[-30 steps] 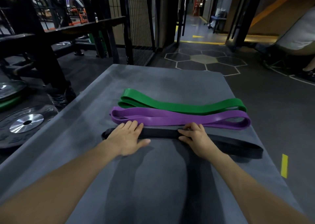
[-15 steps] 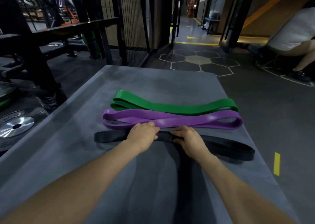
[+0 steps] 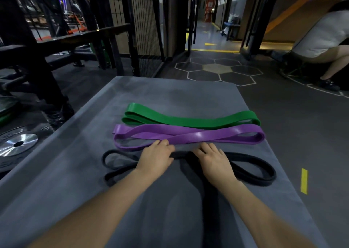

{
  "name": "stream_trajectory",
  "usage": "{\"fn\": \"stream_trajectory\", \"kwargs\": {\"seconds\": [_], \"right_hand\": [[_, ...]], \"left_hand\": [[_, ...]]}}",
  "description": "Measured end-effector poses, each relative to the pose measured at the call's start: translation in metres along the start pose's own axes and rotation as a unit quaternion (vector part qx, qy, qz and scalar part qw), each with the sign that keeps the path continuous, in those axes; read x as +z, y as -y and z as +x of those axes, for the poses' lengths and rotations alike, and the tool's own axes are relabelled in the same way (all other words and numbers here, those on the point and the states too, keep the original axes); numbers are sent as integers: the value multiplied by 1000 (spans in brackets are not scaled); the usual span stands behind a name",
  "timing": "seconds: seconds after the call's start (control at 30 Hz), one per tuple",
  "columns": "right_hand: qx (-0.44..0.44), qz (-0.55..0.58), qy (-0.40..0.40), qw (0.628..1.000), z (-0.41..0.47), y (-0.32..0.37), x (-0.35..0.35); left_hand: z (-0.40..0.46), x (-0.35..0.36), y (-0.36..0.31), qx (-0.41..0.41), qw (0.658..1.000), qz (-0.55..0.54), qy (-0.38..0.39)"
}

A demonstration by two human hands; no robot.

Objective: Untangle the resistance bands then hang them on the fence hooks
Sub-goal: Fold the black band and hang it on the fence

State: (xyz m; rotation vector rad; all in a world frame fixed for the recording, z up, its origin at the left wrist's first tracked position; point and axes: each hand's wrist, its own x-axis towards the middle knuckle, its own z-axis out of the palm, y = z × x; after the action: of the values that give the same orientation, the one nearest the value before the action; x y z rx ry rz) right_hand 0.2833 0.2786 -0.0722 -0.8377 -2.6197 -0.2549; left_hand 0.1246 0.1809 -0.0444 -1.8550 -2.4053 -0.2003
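Both hands, left hand [image 3: 155, 158] & right hand [image 3: 214, 159], fingers curled gripping black band [image 3: 251, 169] mid-span nr surface's front edge; looks floppy, stretchy, so grab at centre.

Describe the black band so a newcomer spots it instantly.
On the grey table, three bands lie in parallel rows. The black band is the nearest row, under both hands. The purple band and green band lie beyond it, untouched.

3 bands [image 3: 190, 134] lie side-by-side on the table [image 3: 79, 172].
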Motion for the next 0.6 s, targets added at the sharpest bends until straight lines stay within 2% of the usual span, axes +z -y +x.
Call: {"fn": "stream_trajectory", "kwargs": {"seconds": [0.1,0.2,0.3,0.4,0.47,0.6], "right_hand": [[32,4,18,999,-2,3,-7],[59,67,16,996,5,8,-28],[72,137,-29,987,20,20,-67],[53,218,-97,970,38,50,-108],[46,252,-133,958,50,75,-133],[26,285,-187,940,69,130,-175]], "left_hand": [[-1,-2,0,-31,998,-56,-21],[-7,-16,3,-75,987,-122,-78],[-16,-53,13,-105,958,-201,-176],[-34,-98,27,-136,907,-280,-285],[-50,-127,39,-142,886,-290,-334],[-92,-186,68,-163,873,-262,-377]]}}
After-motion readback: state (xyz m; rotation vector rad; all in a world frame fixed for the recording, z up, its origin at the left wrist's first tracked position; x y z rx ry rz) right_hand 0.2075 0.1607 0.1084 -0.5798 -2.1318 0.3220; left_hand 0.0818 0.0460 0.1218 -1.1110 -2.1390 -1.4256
